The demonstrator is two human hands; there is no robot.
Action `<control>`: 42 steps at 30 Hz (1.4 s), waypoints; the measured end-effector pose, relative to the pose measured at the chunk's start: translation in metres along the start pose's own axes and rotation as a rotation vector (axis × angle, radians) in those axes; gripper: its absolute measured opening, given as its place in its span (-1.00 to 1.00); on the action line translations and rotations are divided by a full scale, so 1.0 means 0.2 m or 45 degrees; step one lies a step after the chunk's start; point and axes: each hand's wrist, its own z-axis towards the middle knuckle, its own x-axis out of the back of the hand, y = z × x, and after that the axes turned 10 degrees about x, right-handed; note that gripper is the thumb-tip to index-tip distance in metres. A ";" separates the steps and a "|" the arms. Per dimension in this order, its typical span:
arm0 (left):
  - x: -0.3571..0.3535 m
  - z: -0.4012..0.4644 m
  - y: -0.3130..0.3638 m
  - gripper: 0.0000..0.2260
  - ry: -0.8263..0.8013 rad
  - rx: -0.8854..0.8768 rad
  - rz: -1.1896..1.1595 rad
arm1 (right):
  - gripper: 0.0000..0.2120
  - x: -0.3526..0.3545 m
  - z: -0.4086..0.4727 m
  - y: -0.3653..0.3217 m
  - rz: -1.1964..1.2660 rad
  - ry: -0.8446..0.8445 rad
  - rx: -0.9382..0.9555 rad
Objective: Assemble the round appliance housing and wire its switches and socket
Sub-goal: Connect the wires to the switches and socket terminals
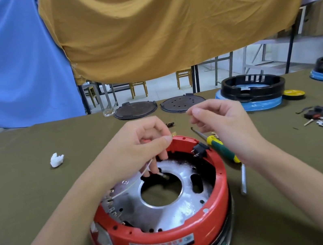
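Pinched between thumb and forefinger of the left hand [150,139] is a white wire [133,182] with a brass terminal at its tip, held just above the far rim of the red housing [170,234]; the lower fingers of that hand reach down inside, touching the silver plate [171,212] near its central hole. Nearest the viewer, the housing sits on the bench [18,189] with its label facing forward; the wire trails back from the grip to the left inner wall. On the far right of the rim sits a black socket [199,150] with bare prongs — the wiring step appears to be in hand, and the next move likely calls for steering the terminal onto a prong squarely. Right hand [217,119] hovers beyond, fingers curled; whether it pinches something fine I cannot tell. A green-handled screwdriver [221,148] lies beside the housing; farther off — two dark discs [135,110] and a black ring housing [252,85].
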 end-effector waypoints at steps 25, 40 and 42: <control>-0.19 0.10 -0.08 -0.90 -0.062 -0.026 0.420 | -0.87 -0.05 -0.03 0.10 -0.284 -0.234 -0.126; -0.20 0.10 -0.08 -0.85 -0.047 -0.056 0.371 | -0.86 -0.05 -0.03 0.09 -0.281 -0.254 -0.143; -0.20 0.10 -0.08 -0.85 -0.044 -0.066 0.382 | -0.86 -0.05 -0.03 0.09 -0.280 -0.249 -0.147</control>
